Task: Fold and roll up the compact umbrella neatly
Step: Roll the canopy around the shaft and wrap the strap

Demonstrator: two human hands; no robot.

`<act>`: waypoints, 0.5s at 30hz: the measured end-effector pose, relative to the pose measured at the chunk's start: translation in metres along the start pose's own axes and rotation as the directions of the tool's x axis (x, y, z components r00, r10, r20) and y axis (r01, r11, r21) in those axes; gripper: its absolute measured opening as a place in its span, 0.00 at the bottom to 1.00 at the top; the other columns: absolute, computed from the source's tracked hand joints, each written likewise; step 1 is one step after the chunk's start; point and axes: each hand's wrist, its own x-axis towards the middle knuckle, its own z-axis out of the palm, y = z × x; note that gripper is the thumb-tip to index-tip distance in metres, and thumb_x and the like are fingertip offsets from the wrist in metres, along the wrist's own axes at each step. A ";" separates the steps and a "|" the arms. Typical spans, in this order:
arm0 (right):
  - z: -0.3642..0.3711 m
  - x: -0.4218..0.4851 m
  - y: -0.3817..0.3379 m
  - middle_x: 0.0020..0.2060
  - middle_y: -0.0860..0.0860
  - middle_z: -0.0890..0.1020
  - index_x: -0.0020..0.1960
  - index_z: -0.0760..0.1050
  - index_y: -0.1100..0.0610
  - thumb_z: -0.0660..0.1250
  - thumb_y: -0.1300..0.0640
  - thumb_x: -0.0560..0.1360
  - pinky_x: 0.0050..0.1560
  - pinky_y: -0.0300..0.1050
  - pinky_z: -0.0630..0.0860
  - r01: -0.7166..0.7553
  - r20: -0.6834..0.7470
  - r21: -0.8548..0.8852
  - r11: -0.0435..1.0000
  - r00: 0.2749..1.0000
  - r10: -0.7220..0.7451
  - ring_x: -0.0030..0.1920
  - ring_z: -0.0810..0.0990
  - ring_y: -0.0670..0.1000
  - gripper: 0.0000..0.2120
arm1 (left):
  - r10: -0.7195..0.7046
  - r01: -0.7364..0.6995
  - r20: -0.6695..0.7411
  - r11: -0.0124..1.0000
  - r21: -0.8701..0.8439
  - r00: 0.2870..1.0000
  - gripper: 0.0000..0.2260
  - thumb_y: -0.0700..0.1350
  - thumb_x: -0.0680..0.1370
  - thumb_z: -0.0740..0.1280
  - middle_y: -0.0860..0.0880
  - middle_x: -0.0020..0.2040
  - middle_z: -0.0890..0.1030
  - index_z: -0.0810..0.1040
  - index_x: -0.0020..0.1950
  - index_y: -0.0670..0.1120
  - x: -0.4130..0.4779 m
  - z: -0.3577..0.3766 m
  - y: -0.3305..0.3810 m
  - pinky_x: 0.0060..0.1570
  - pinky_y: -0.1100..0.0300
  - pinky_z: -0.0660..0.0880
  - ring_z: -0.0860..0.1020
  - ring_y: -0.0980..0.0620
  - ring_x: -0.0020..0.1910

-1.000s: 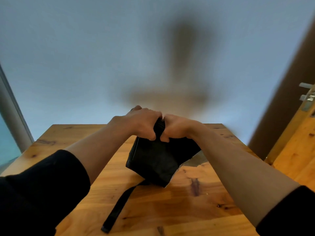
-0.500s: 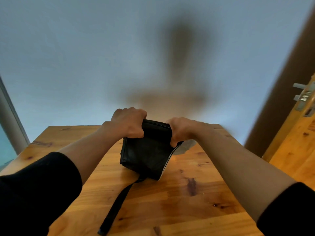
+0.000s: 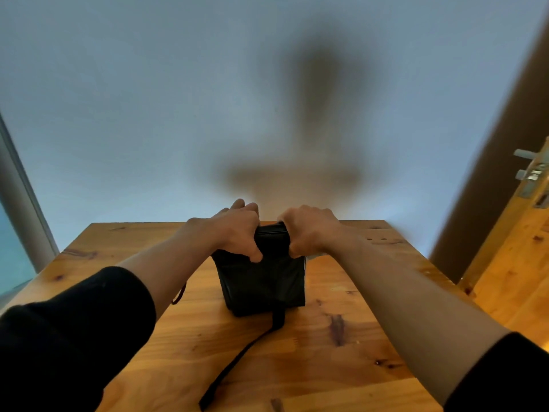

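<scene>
dim, warm light | soft blurred shadow on wall; wide-angle bending at edges; slight softness

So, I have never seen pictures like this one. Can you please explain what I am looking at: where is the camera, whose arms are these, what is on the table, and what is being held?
There is no machine here. The camera sits on a person's head and looks forward and down, so the two arms reaching out from the bottom corners are that person's own, in dark sleeves. The wide lens bends the walls and the table edges.

In front is a wooden table. On it lies a black folded umbrella, a flat bundle of cloth. The left hand and the right hand both grip its far end, close together. A black strap trails from the near end across the table toward the person. A thin cord loop peeks out beside the left forearm. At the right edge is a wooden door with a metal handle.
</scene>
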 end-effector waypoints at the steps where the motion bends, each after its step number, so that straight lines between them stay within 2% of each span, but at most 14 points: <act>1: -0.001 -0.001 -0.001 0.42 0.49 0.80 0.54 0.77 0.49 0.72 0.56 0.66 0.38 0.46 0.73 0.005 -0.010 0.000 1.000 1.000 -0.005 0.43 0.80 0.53 0.17 | 0.012 -0.012 0.002 0.999 -0.044 1.000 0.13 0.50 0.65 0.74 0.50 0.50 0.73 0.74 0.44 0.48 -0.001 0.000 0.001 0.48 0.54 0.76 0.72 0.50 0.53; 3: -0.005 -0.002 -0.003 0.43 0.49 0.80 0.55 0.76 0.49 0.73 0.56 0.66 0.41 0.48 0.76 0.020 -0.025 0.001 1.000 0.999 -0.020 0.44 0.80 0.53 0.18 | 0.022 -0.017 0.030 0.987 -0.158 0.999 0.16 0.44 0.67 0.74 0.51 0.45 0.77 0.73 0.51 0.50 -0.002 -0.001 0.005 0.42 0.58 0.75 0.77 0.51 0.44; 5: -0.009 -0.004 -0.005 0.45 0.50 0.80 0.58 0.73 0.50 0.73 0.56 0.67 0.41 0.48 0.74 0.041 -0.029 -0.014 0.999 0.999 -0.042 0.45 0.79 0.53 0.20 | 0.011 0.004 0.081 0.984 -0.179 0.997 0.16 0.43 0.68 0.73 0.51 0.43 0.78 0.73 0.53 0.51 -0.003 -0.005 0.007 0.40 0.59 0.75 0.78 0.52 0.40; 8: -0.007 -0.005 -0.010 0.46 0.51 0.79 0.60 0.69 0.50 0.73 0.55 0.68 0.40 0.47 0.71 0.061 -0.032 -0.023 0.998 0.998 -0.062 0.45 0.79 0.54 0.23 | -0.067 0.082 0.153 0.993 -0.089 0.986 0.09 0.46 0.66 0.71 0.48 0.41 0.80 0.73 0.42 0.50 -0.004 -0.010 0.005 0.42 0.54 0.79 0.80 0.49 0.39; 10: -0.004 -0.005 -0.009 0.46 0.51 0.79 0.59 0.70 0.51 0.73 0.53 0.69 0.41 0.48 0.72 0.056 -0.049 -0.039 0.998 0.997 -0.058 0.46 0.79 0.54 0.21 | -0.074 0.088 0.132 0.991 -0.103 0.988 0.07 0.45 0.66 0.70 0.48 0.37 0.79 0.72 0.37 0.50 -0.005 -0.011 0.005 0.35 0.56 0.76 0.79 0.49 0.35; 13: -0.004 -0.004 -0.002 0.46 0.50 0.80 0.57 0.75 0.50 0.74 0.49 0.69 0.43 0.49 0.72 0.014 -0.054 -0.050 0.999 0.998 -0.017 0.48 0.79 0.54 0.18 | -0.076 0.093 0.110 0.983 -0.157 0.991 0.08 0.42 0.68 0.69 0.48 0.32 0.74 0.71 0.34 0.46 -0.010 -0.010 0.002 0.29 0.60 0.68 0.74 0.50 0.29; 15: -0.005 -0.004 0.002 0.46 0.49 0.80 0.56 0.75 0.50 0.75 0.50 0.68 0.43 0.49 0.71 0.004 -0.034 -0.037 0.999 0.999 -0.005 0.48 0.79 0.54 0.18 | -0.090 0.113 0.132 0.977 -0.181 0.987 0.07 0.42 0.67 0.69 0.48 0.31 0.73 0.72 0.35 0.43 -0.011 -0.008 0.001 0.28 0.60 0.66 0.72 0.51 0.28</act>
